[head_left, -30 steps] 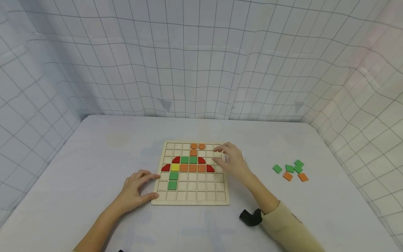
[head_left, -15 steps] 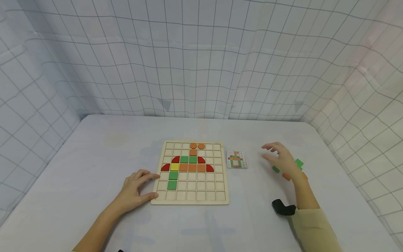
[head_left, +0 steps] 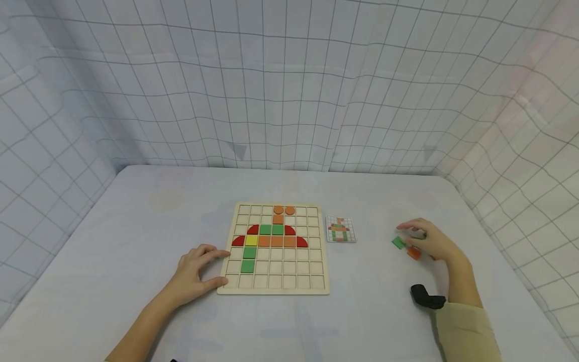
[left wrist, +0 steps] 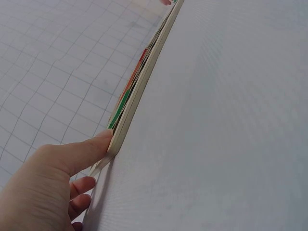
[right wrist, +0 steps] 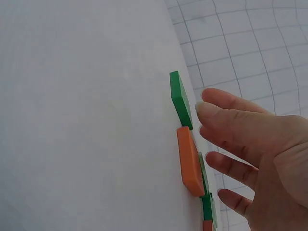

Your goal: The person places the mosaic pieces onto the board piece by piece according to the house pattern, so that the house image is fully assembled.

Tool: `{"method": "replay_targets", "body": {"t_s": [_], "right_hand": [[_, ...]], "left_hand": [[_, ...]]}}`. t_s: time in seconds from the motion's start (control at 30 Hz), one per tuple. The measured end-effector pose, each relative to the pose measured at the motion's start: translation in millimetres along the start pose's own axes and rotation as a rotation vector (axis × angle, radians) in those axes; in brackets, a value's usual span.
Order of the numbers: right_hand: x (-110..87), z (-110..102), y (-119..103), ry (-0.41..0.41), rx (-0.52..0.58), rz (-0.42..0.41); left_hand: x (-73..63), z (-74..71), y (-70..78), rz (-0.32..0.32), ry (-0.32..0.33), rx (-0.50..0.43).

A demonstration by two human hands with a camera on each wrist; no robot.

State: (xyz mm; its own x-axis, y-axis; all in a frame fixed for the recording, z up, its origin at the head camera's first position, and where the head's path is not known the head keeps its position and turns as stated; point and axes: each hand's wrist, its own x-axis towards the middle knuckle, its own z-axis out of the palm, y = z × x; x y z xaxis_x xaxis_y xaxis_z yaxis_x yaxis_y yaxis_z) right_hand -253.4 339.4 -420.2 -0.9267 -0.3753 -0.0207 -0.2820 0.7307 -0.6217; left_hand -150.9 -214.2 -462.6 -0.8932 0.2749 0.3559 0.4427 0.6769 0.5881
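A wooden grid board (head_left: 289, 269) lies on the table with green, orange, yellow and red tiles in its cells. My left hand (head_left: 194, 271) rests at its left edge, thumb and forefinger touching the rim; the left wrist view shows the thumb on the board's corner. Off to the right, my right hand (head_left: 429, 243) hovers over loose square tiles with relaxed fingers and nothing visible between them. Near its fingertips lie a green tile (right wrist: 180, 101) and an orange tile (right wrist: 190, 161). The hand hides other loose tiles in the head view.
A small printed card (head_left: 341, 229) with a coloured grid pattern lies just right of the board. A black strap-like piece (head_left: 427, 297) sits by the right wrist. Checked white cloth (head_left: 289, 100) hangs behind the white table.
My right hand has moved right from beside the board, past the card, and come down over the loose tiles. My left hand has stayed at the board's edge.
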Motion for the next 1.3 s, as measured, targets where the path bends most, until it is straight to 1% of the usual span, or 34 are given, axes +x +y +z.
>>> {"method": "replay_targets", "body": {"t_s": [0.27,0.5,0.63,0.93,1.03,1.13,1.23,1.3], "right_hand": [[-3.3,-3,2,-0.063,0.055,-0.016],[-0.3,0,5,-0.067,0.015,-0.028],[2.0,4,6,-0.035,0.008,-0.018],[9.9,15,4,0.077,-0.003,-0.047],[13.7,19,-2,0.133,-0.019,-0.098],[20.6,23,-13,0.202,-0.032,-0.207],[28.5,27,-30,0.242,-0.019,-0.301],[32.8,32,-46,0.242,0.005,-0.328]], "left_hand": [[0.1,0.3,-0.4,0.009,0.005,0.003],[-0.4,0.8,-1.8,0.005,0.001,0.004],[-0.3,0.7,-2.1,0.009,0.003,0.007],[0.2,0.7,-1.6,0.01,0.008,0.004],[0.0,1.0,-1.7,0.009,0.007,0.008],[-0.2,1.0,-1.8,0.01,0.007,0.012],[0.0,0.7,-1.8,0.011,0.008,0.013],[0.2,0.5,-1.8,0.011,0.008,0.011]]}}
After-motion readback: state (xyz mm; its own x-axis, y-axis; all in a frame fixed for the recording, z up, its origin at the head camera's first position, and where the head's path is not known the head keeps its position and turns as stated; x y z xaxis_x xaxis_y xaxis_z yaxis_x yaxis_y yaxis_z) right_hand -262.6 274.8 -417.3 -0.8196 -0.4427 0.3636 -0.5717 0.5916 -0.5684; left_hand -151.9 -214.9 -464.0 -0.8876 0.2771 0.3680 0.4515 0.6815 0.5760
